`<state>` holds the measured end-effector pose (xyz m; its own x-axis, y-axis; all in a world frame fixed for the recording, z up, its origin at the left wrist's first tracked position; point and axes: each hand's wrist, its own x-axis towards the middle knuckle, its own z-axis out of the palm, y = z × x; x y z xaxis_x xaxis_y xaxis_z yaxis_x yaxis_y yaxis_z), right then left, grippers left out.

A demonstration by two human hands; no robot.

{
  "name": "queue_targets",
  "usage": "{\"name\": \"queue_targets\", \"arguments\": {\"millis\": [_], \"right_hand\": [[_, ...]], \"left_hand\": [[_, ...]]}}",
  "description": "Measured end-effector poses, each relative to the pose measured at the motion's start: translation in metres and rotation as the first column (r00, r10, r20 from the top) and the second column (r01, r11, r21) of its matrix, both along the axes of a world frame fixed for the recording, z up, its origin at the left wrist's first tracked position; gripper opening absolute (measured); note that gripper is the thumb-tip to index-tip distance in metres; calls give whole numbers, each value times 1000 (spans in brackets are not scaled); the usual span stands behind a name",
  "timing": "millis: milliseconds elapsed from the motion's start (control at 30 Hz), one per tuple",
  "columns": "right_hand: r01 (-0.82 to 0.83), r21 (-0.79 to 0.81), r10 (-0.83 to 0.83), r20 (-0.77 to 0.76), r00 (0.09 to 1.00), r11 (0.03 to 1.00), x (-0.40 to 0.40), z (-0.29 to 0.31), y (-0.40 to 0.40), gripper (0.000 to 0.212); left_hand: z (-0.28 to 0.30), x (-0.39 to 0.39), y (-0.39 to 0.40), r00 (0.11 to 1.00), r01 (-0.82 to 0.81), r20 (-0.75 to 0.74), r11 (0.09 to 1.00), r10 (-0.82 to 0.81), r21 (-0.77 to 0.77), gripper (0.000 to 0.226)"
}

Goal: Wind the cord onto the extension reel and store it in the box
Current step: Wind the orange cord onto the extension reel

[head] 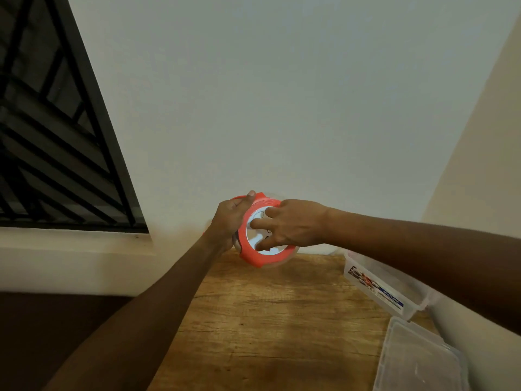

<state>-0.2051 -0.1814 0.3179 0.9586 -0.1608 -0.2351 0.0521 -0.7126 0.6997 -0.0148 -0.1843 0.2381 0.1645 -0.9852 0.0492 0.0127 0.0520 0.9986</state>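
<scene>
An orange round extension reel [251, 255] with a white centre face is held in the air above the far end of the wooden table [267, 320]. My left hand [229, 221] grips its left rim from behind, thumb over the top edge. The fingers of my right hand [290, 225] are spread and pressed on the white centre face. A clear plastic box [375, 286] with a printed label sits on the table at the right, partly under my right forearm. I see no loose cord.
A clear plastic lid [420, 359] lies at the table's near right corner. A white wall stands behind the table. A dark window with black bars [56, 136] is at the left above a white ledge.
</scene>
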Motion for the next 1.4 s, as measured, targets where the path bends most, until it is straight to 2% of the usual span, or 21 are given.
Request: {"name": "queue_targets", "arguments": {"millis": [167, 333, 433, 567, 733, 933, 1133, 1400], "right_hand": [[71, -4, -71, -17, 997, 997, 10, 9, 1, 89], [173, -27, -173, -2, 985, 985, 13, 13, 7, 95], [203, -47, -202, 21, 979, 978, 17, 8, 15, 94], [180, -151, -182, -1, 983, 972, 22, 1, 26, 76], [211, -114, -213, -6, 977, 971, 25, 6, 26, 76], [263, -132, -264, 8, 964, 956, 32, 7, 27, 62], [287, -147, -286, 30, 958, 947, 31, 6, 29, 70], [290, -79, -286, 64, 956, 954, 30, 4, 22, 82]], "left_hand": [[5, 4, 1, 999, 50, -11, 999, -50, -7, 37], [3, 7, 1, 1000, 28, 5, 1000, -28, 8, 35], [3, 9, 1, 1000, 14, -7, 1000, -14, 11, 32], [2, 10, 1, 998, 15, -67, 1000, -13, 25, 35], [1, 8, 3, 996, 25, -86, 999, -22, 43, 37], [7, 0, 4, 994, 51, -100, 998, -48, 34, 32], [11, -4, 2, 993, 69, -102, 997, -65, 37, 34], [7, -6, 1, 989, 83, -125, 995, -76, 54, 37]]}}
